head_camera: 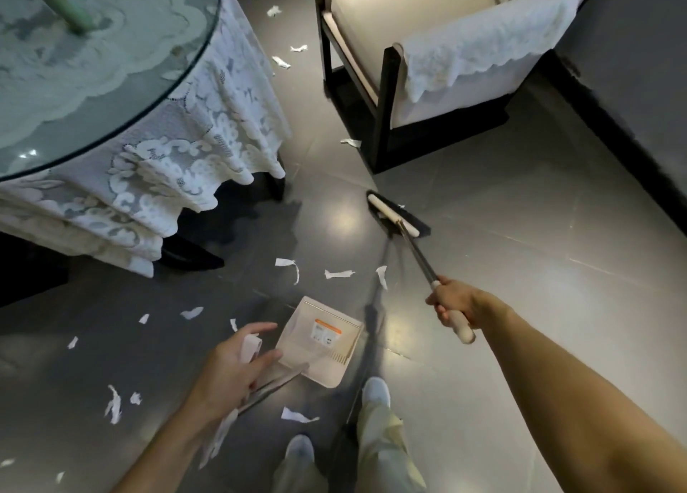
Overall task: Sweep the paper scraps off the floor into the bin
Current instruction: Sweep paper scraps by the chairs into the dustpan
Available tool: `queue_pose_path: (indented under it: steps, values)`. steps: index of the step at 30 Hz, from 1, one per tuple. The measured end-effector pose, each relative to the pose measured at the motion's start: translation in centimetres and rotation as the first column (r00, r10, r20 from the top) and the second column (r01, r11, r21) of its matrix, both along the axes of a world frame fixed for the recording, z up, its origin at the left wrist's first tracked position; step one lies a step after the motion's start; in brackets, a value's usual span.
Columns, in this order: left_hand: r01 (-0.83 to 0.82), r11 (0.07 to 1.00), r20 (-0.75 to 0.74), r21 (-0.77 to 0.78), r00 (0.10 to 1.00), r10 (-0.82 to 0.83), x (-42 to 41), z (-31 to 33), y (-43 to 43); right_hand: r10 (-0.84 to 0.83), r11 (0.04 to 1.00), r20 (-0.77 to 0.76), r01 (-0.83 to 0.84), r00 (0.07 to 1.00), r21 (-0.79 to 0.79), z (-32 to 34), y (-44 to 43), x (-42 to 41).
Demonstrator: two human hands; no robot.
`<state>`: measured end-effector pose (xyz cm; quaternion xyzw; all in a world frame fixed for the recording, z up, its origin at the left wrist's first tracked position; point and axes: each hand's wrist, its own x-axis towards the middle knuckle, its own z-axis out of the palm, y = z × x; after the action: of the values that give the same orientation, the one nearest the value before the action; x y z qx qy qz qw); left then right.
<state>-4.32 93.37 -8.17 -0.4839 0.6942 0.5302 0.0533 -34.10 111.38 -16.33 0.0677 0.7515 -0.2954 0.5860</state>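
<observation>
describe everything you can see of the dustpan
The cream plastic dustpan is a shallow squarish tray with an orange-and-white sticker inside and comb teeth on one wall. It holds no scraps. It is down at the grey tiled floor, contact unclear; the left hand holds the grip of its long handle.

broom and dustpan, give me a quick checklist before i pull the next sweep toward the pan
1. Right hand grip on the broom handle: ok, fingers are curled round its pale end.
2. Left hand on the dustpan handle: ok, it holds the handle.
3. Broom head beyond the nearest scraps: ok, three lie between it and the dustpan.
4. Dustpan lip flat on the floor: cannot tell.
5. Dustpan has room: ok, no paper shows inside.
6. Bin close by: cannot tell, none in view.
</observation>
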Motion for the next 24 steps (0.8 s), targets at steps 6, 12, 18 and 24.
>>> queue_pose_path:
  steps: [6, 12, 18, 24]
  values:
    - [0.045, 0.998, -0.093, -0.038, 0.994, -0.049, 0.4, -0.6, -0.1, -0.051, 0.999, 0.085, 0.051, 0.995, 0.004, 2.9, 1.5, 8.1]
    - [0.11, 0.99, -0.146, -0.085, 0.982, -0.122, 2.2, -0.8, -0.5, -0.253, 0.96, 0.247, 0.275, 0.936, -0.058, 6.3, 4.3, 14.3]
    - [0.128, 0.983, -0.156, -0.131, 0.977, -0.147, 6.9, -0.5, 0.0, -0.404, 0.878, 0.288, 0.456, 0.868, -0.143, 7.5, 8.5, 19.8]
    - [0.047, 0.996, -0.21, -0.078, 0.976, -0.063, 11.4, 1.4, 1.0, -0.466, 0.849, 0.157, 0.49, 0.871, -0.197, 6.2, 10.1, 24.6]
